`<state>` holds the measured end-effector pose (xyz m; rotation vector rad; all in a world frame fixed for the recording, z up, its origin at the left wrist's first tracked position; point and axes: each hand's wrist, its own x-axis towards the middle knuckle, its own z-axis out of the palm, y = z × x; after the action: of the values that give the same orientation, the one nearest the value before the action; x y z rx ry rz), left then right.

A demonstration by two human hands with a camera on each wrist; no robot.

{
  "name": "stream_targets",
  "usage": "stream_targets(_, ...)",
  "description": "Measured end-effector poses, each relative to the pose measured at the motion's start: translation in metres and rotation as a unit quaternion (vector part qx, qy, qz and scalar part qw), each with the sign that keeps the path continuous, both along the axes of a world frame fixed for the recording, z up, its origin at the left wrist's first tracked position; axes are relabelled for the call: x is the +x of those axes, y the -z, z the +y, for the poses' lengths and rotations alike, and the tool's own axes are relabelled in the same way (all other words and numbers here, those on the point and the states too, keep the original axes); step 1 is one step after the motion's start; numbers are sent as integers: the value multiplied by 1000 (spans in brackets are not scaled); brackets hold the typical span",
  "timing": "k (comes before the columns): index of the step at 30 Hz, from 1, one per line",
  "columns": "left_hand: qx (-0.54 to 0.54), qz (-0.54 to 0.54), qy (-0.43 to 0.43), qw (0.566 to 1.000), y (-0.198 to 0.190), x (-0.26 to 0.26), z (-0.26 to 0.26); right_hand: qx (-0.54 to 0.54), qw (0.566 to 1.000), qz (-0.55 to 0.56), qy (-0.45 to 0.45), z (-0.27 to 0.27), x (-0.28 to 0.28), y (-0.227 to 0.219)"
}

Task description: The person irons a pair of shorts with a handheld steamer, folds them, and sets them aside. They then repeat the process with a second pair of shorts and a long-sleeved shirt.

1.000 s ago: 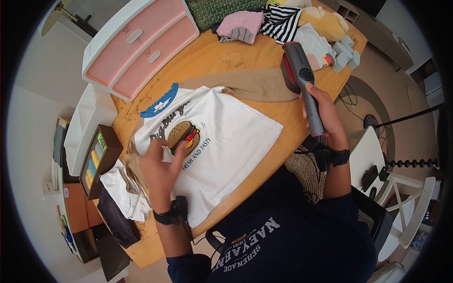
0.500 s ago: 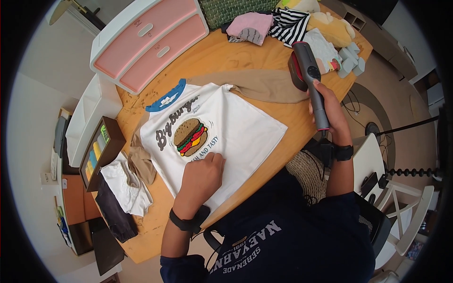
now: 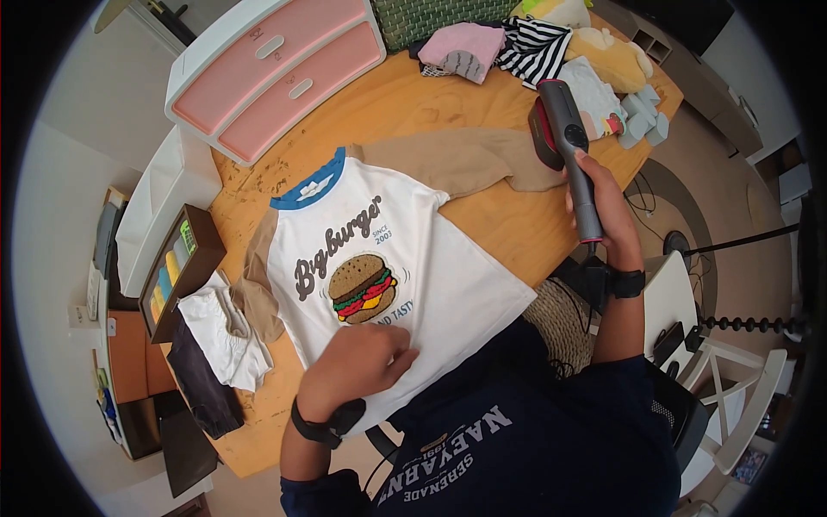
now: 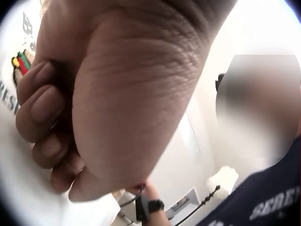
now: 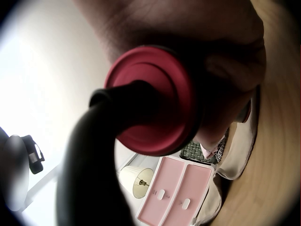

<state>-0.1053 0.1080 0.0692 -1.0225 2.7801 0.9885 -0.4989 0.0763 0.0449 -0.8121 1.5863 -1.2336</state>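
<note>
A white long-sleeved shirt (image 3: 465, 267) with tan sleeves, a blue collar and a burger print lies spread on the wooden table, its hem reaching past the front edge. My left hand (image 3: 362, 362) grips the shirt front below the print, knuckles up. In the left wrist view the fingers (image 4: 47, 106) are curled toward the palm; the pinched cloth itself is hidden. My right hand (image 3: 607, 202) holds a dark grey handheld garment steamer (image 3: 568, 146) upright over the far sleeve's cuff, thumb along the handle. Its red end cap (image 5: 155, 103) and black cord (image 5: 89, 169) fill the right wrist view.
Pink drawers (image 3: 276, 69) stand at the back left, near a brown box (image 3: 185, 267) of rolled cloths. White folded clothing (image 3: 224, 332) and a dark garment (image 3: 202, 383) lie at the left. Striped cloth (image 3: 534, 52) and a plush toy (image 3: 607, 60) sit at the back right.
My left hand has gone from open above the print to curled on the shirt, then drawn the cloth toward me. The print lies nearer now; the steamer stays over the sleeve.
</note>
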Motion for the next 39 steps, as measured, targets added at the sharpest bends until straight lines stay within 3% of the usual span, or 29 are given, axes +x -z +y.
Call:
stream_targets(2, 28, 34, -73, 996, -23, 3, -24, -1, 1000, 2, -5, 0, 0, -1)
stream_targets(4, -94, -24, -262, 960, -38, -3, -56, 3, 1000, 21, -14, 1, 3, -5)
stream_targets(6, -208, 20, -368, 906, -21, 6, -105, 1, 1000, 13, -20, 2, 12, -12)
stream_targets(7, -245, -2, -381, 892, -8, 10, -130, 1, 1000, 3, -15, 4, 16, -16)
stream_targets(11, -282, -32, -394, 874, 32, 2, -179, 12, 999, 4, -43, 14, 46, -41)
stream_targets(18, -226, -41, -392, 891, 40, -3, -204, 30, 991, -18, -128, 10, 70, -46)
stream_targets(26, -276, -35, -437, 856, 46, 13, -217, 67, 986, -1, -151, 0, 64, -31)
stream_targets(32, -297, 102, -451, 836, 67, 23, -213, 52, 987, -15, -148, -5, 68, -29)
stream_targets(35, -251, 193, -448, 836, 64, 24, -209, 16, 988, -20, -155, -10, 83, -35)
stream_targets(39, -202, 219, -446, 844, 63, 30, -208, 13, 979, -28, -202, -25, 106, -52)
